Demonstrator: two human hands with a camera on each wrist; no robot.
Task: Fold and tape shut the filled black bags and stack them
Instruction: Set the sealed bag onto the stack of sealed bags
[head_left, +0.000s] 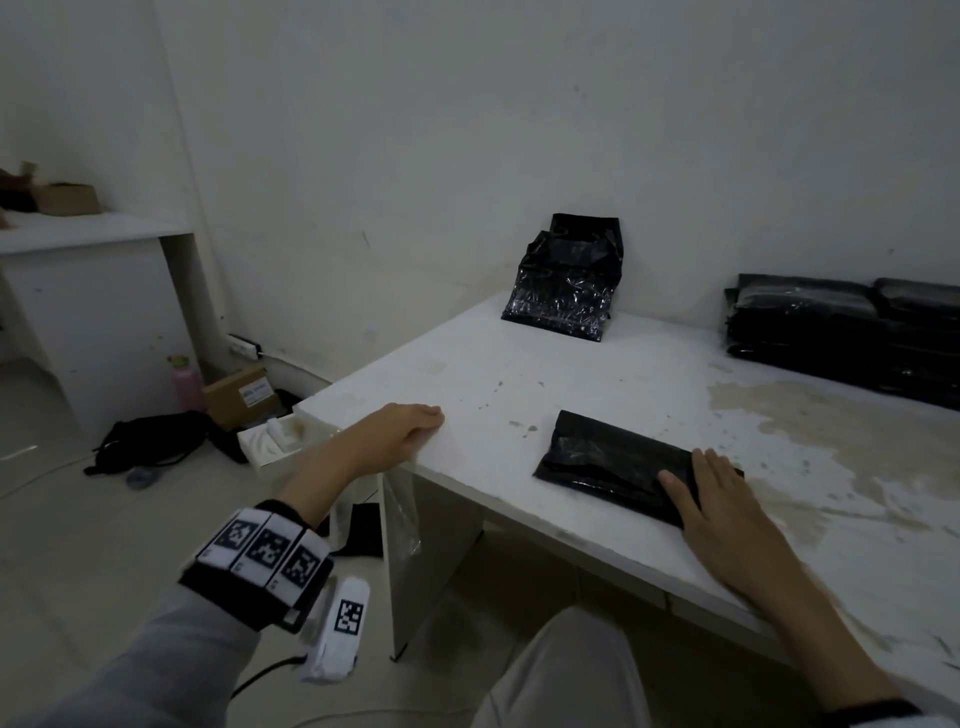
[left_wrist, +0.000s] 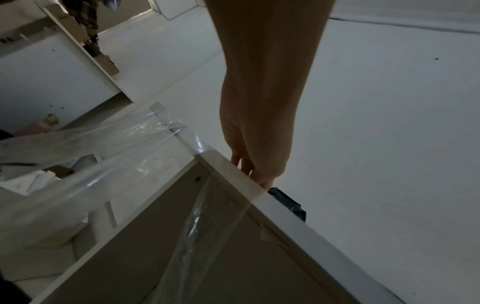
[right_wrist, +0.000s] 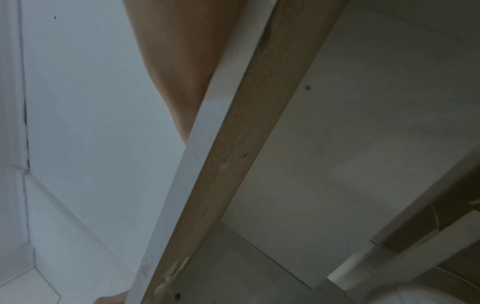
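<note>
Head view: right hand (head_left: 722, 499) flat on black bag (head_left: 613, 457) near table (head_left: 571, 374) edge; left hand (head_left: 410, 431) on corner edge, grip unclear

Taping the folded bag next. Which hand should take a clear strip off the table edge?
Left, probably. The left hand rests on the table edge just above the clear strips; the right hand lies flat on the folded bag.

Folded bag (head_left: 618, 462): on the surface (head_left: 597, 374), near its front edge.
Upright bag (head_left: 563, 291): behind it, against the wall (head_left: 467, 130).
Stack of bags (head_left: 841, 338): back right.
Tape strips (head_left: 400, 512): hanging off the front-left corner.
</note>
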